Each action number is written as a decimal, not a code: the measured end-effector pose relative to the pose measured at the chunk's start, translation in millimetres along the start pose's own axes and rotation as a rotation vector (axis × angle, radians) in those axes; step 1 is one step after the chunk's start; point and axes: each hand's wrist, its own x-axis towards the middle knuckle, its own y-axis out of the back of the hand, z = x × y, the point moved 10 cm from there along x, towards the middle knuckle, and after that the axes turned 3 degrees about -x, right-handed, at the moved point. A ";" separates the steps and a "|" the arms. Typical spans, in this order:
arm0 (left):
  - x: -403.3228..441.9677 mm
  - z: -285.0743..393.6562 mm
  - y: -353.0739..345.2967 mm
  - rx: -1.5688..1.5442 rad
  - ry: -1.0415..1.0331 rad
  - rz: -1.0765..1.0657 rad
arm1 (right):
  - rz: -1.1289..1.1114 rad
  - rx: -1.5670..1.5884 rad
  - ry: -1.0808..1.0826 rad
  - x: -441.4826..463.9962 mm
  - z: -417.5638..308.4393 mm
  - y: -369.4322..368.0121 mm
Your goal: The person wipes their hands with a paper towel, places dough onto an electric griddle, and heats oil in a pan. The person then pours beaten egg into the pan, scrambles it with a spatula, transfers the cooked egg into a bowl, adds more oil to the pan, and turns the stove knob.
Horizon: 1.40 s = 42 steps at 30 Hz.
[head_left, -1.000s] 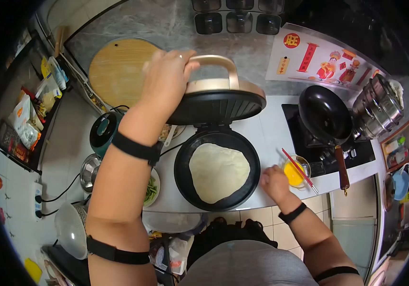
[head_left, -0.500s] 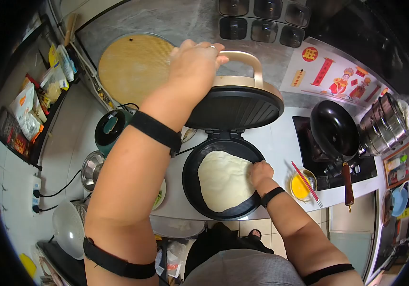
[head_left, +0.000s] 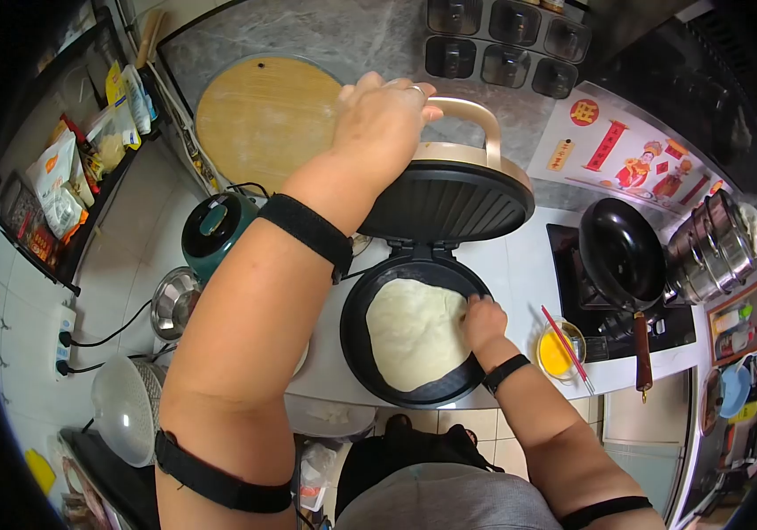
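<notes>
My left hand [head_left: 384, 119] is closed around the left part of the gold handle [head_left: 475, 110] on the raised griddle lid [head_left: 449, 199]. The lid's ridged black underside faces me, tilted up on its hinge. Below it, a pale, rolled-out sheet of dough [head_left: 414, 334] lies in the round black griddle pan [head_left: 354, 349], with its lower right edge near the rim. My right hand [head_left: 486, 325] is at the dough's right edge. Its fingers are curled in and pinch that edge; the fingertips are partly hidden.
To the right are a glass bowl of beaten egg [head_left: 555, 353] with red chopsticks [head_left: 564, 337] across it, and a wok [head_left: 623, 252] on the stove. A round wooden board [head_left: 263, 124] leans at the back. Left are a green appliance [head_left: 215, 230] and a metal bowl [head_left: 173, 305].
The whole view has shifted slightly with my head. Both hands keep their places on the lid handle and at the dough's edge; the dough looks almost the same.
</notes>
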 end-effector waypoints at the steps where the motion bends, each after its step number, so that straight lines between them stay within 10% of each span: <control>1: -0.4 0.0 -0.8 -0.002 0.002 -0.002 | 0.062 0.144 0.038 4.4 -7.8 25.9; 6: 1.3 -2.5 -2.2 0.009 0.019 0.000 | 0.495 0.528 0.520 -27.4 -60.8 180.6; 12: 1.1 -2.7 -3.6 0.000 0.019 -0.005 | 0.302 0.429 0.892 -89.5 -117.8 139.8; 34: -6.2 3.9 1.3 0.035 -0.011 -0.002 | -0.246 0.127 0.621 -102.9 -102.8 -8.3; 42: -42.1 28.0 24.2 -0.008 -0.118 0.008 | 0.089 0.549 0.584 -146.1 -7.1 79.7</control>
